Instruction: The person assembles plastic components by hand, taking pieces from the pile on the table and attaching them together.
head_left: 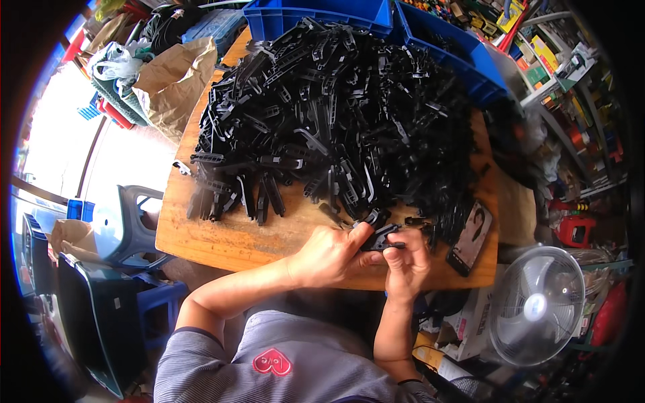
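Over the near edge of the wooden table (222,236), my left hand (330,256) is closed, thumb and fingers gripping a small black plastic part (381,236). My right hand (408,263) meets it from the other side, its bent fingertips pinching the same part or a piece attached to it; which of these I cannot tell. Just beyond my hands rises a large heap of black plastic parts (322,111), mostly long ribbed strips and curved pieces. Several loose strips (270,198) lie at the heap's near left edge.
A phone (470,240) lies at the table's right edge. Two blue bins (316,18) (463,64) stand behind the heap. To the left are a brown paper bag (176,84) and a plastic chair (127,232); a fan (535,307) stands at the lower right, below crowded shelves (571,80).
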A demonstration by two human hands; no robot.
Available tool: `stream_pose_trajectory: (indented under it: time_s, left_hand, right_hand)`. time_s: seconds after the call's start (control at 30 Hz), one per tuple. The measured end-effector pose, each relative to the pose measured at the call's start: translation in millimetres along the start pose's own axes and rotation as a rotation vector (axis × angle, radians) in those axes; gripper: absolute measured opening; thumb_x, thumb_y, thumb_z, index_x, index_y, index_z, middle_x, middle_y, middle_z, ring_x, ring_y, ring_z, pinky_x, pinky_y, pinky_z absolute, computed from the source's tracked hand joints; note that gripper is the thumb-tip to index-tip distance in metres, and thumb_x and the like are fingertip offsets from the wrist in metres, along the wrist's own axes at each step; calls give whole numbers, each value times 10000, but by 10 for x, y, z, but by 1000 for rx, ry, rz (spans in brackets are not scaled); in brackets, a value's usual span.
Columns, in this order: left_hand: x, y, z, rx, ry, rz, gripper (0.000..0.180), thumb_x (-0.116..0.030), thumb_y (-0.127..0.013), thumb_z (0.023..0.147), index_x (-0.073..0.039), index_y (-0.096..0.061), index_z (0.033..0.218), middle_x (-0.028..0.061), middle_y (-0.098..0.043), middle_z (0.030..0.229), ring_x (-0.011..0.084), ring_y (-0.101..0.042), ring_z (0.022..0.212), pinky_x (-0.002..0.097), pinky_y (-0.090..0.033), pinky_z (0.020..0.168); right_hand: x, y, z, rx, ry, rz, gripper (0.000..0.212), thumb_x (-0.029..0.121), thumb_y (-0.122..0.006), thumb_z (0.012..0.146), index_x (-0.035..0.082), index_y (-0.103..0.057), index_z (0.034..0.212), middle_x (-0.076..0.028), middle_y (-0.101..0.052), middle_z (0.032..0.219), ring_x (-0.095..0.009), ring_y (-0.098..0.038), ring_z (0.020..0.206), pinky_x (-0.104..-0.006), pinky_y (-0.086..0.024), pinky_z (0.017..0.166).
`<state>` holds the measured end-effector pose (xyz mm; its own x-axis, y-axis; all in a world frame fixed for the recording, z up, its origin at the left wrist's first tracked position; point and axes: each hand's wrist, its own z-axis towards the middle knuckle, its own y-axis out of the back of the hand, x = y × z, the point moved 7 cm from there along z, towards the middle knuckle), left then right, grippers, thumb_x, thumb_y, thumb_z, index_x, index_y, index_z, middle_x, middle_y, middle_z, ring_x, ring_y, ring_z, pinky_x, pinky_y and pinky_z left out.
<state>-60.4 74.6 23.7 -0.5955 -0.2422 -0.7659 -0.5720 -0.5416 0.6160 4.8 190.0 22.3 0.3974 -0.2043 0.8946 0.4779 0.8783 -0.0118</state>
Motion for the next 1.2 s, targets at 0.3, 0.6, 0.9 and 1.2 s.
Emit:
stream_pose_trajectory:
  time_s: [0.3, 0.6, 0.9, 1.2]
  left_hand:
    - [-46, -16, -103, -12, -165, -212, 260, -238, -623, 828, -31, -472, 874, 158, -550, 616, 373, -565, 556, 411, -432, 483]
    - [-67, -71, -116, 13, -208, -257, 268, -237, -647, 798, -31, -507, 896, 155, -569, 730, 362, -575, 635, 419, -456, 556]
    - [128, -120, -472, 284, -67, -130, 381, -42, -662, 618, -32, -553, 983, 150, -595, 867, 332, -591, 823, 396, -480, 699]
    - [271, 716, -237, -318, 28, 149, 149, 14, -654, 687, -47, -583, 803, 76, -533, 726, 241, -582, 659, 317, -460, 560]
  right_hand:
    - [-17, -4, -70, 70, -117, 250, 432, 128, -788, 700, -9, -529, 1016, -50, -545, 881, -102, -545, 774, -224, -458, 688]
    - [-23, -7, -106, 190, -105, 265, 371, 142, -797, 682, 17, -533, 910, -60, -530, 828, -106, -505, 760, -224, -414, 669]
    - [257, -348, -394, 358, 124, -271, 304, 165, -808, 657, 62, -598, 852, -68, -597, 737, -201, -595, 665, -295, -471, 593]
    - [-57, 179, 179, 348, 56, -823, 204, -10, -672, 742, -24, -615, 937, -112, -596, 812, -211, -584, 680, -292, -470, 612]
